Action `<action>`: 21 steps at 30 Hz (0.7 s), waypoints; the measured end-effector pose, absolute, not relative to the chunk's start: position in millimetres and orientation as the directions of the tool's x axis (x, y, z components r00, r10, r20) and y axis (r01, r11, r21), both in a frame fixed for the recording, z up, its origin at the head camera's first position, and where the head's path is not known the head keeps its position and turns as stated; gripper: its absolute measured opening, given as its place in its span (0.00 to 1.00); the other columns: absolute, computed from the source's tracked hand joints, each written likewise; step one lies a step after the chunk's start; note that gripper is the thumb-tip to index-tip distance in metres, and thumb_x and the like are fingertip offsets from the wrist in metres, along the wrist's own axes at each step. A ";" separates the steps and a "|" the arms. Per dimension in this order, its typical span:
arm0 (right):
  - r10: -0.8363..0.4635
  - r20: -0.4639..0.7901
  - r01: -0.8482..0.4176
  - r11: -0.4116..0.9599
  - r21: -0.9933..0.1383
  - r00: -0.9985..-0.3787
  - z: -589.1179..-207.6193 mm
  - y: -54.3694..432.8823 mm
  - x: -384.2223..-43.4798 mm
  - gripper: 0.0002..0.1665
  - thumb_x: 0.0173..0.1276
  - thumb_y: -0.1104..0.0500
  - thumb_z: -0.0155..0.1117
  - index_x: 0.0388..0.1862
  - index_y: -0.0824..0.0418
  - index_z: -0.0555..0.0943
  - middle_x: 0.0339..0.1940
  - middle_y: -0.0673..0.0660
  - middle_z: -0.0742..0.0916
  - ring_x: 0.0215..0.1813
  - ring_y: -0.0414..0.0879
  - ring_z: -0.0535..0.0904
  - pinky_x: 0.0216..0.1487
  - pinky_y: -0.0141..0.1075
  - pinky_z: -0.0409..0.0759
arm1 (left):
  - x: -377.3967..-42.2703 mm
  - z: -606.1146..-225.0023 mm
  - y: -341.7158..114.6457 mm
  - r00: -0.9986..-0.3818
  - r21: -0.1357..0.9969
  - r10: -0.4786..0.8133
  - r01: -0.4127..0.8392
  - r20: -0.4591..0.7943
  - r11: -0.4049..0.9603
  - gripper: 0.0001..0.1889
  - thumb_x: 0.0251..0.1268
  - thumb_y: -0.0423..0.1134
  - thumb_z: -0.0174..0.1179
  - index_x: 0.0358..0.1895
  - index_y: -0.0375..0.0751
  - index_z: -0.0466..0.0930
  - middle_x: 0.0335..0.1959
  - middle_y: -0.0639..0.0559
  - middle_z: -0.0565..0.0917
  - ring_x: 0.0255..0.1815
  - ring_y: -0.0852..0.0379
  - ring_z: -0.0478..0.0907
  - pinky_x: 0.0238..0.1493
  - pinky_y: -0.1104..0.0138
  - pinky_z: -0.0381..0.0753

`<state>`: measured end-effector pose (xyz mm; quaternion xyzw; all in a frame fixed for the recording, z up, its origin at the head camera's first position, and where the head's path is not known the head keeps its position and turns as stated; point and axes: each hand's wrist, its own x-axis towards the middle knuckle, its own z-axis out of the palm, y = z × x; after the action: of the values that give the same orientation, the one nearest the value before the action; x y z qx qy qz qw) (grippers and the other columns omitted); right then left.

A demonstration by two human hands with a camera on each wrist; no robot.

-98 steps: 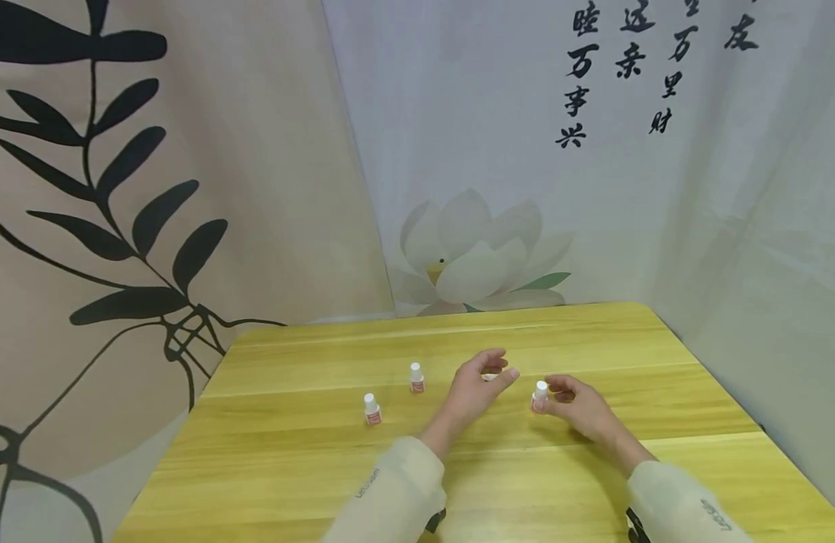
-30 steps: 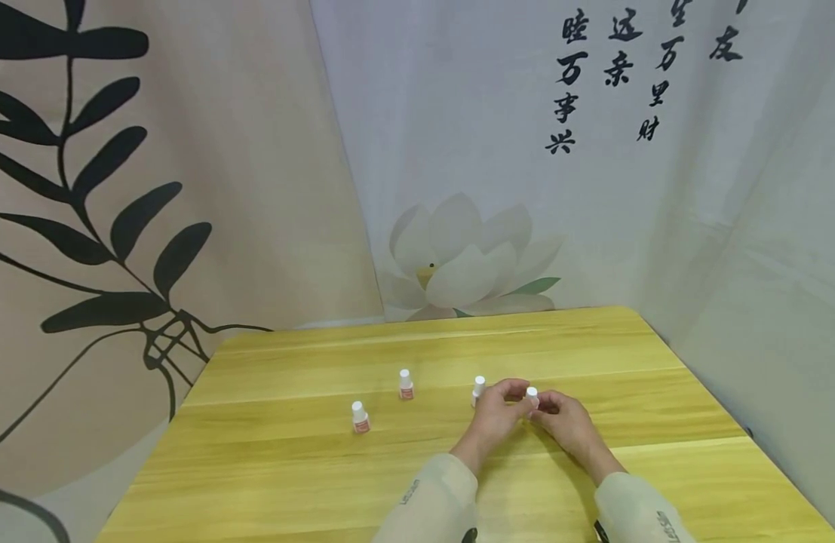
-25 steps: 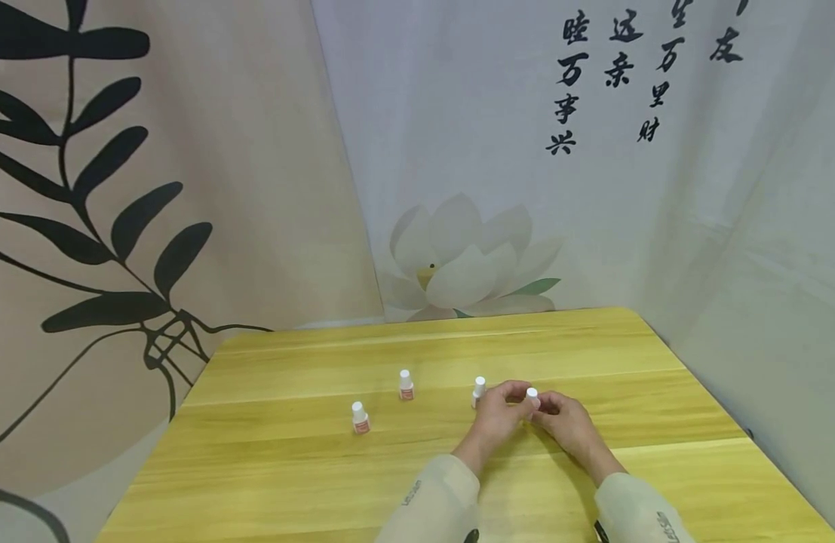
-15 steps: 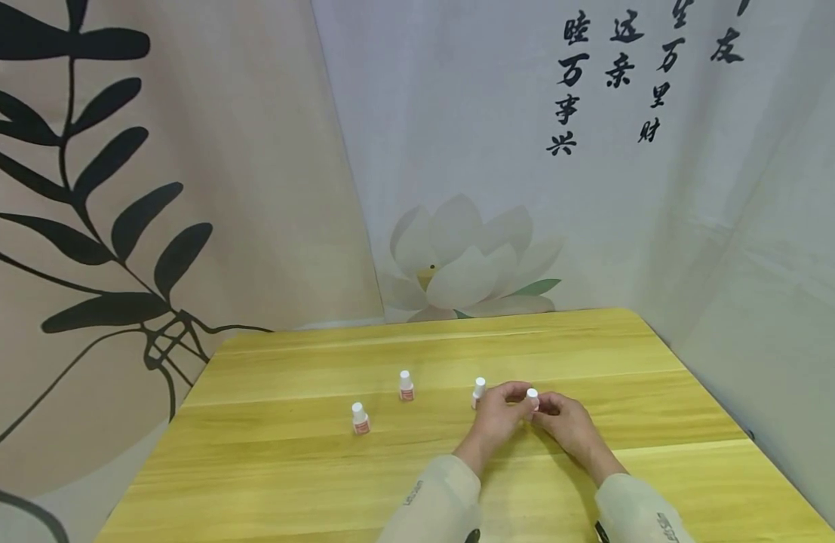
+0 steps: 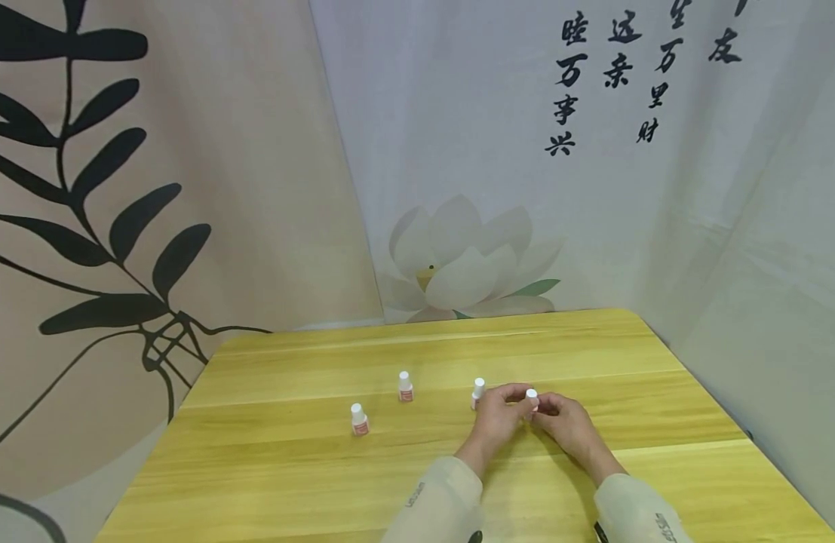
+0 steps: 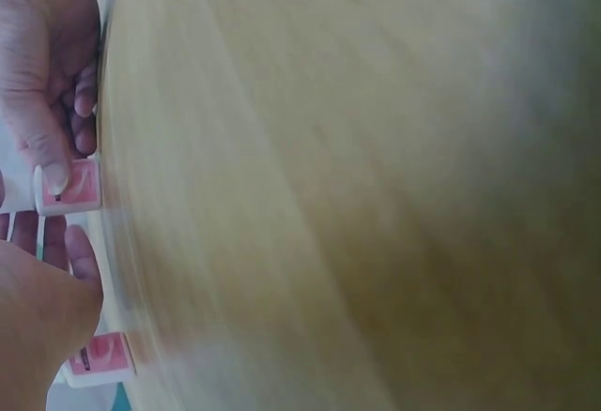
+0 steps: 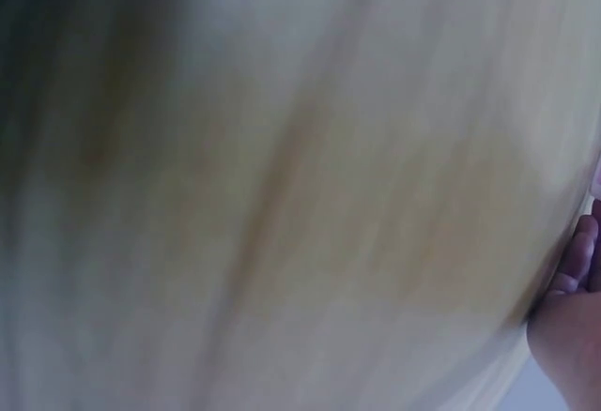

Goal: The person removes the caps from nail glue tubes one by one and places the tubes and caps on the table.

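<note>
Both hands meet at one small white dropper-type bottle with a white cap [image 5: 531, 394], upright over the table. My right hand [image 5: 569, 427] pinches its body; in the left wrist view the right thumb presses on the pink label [image 6: 83, 184]. My left hand [image 5: 496, 419] grips the same bottle from the left, fingers up around the cap and neck. Just behind the left hand stands a second bottle [image 5: 478, 389], partly covered by it. In the right wrist view only the edge of the right hand [image 7: 573, 317] shows.
Two more matching bottles stand upright to the left, one farther back [image 5: 406, 388] and one nearer [image 5: 359, 421]. The yellow wood-grain table [image 5: 268, 467] ends at a printed curtain [image 5: 281, 188] at the back and sides.
Over three seconds ago the left hand was at the neighbouring bottle; it has since moved right to the bottle in the right hand. During the last second both hands stay almost still.
</note>
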<state>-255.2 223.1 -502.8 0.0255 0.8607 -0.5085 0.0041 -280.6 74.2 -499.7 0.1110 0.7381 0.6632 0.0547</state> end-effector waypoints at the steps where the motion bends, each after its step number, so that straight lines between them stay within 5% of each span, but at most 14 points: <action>1: 0.040 -0.031 0.046 0.483 -0.875 -0.999 -503.0 223.2 -255.4 0.10 0.69 0.59 0.67 0.46 0.61 0.84 0.43 0.53 0.86 0.48 0.47 0.79 0.51 0.43 0.75 | -280.6 -499.6 74.1 -0.969 0.991 0.236 0.093 0.068 0.095 0.13 0.65 0.37 0.67 0.51 0.36 0.85 0.41 0.57 0.86 0.46 0.62 0.80 0.43 0.71 0.80; 21: 0.028 -0.048 0.056 0.499 -0.865 -0.998 -501.3 224.8 -253.5 0.09 0.70 0.57 0.66 0.45 0.60 0.85 0.46 0.53 0.87 0.51 0.50 0.79 0.56 0.50 0.75 | -280.7 -497.6 79.1 -0.990 0.988 0.134 0.056 0.037 0.142 0.05 0.57 0.39 0.73 0.36 0.47 0.88 0.35 0.60 0.86 0.40 0.62 0.80 0.36 0.69 0.80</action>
<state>-253.5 224.8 -501.3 0.0242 0.8656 -0.4999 0.0140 -280.7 79.1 -497.6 0.0629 0.7551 0.6519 0.0300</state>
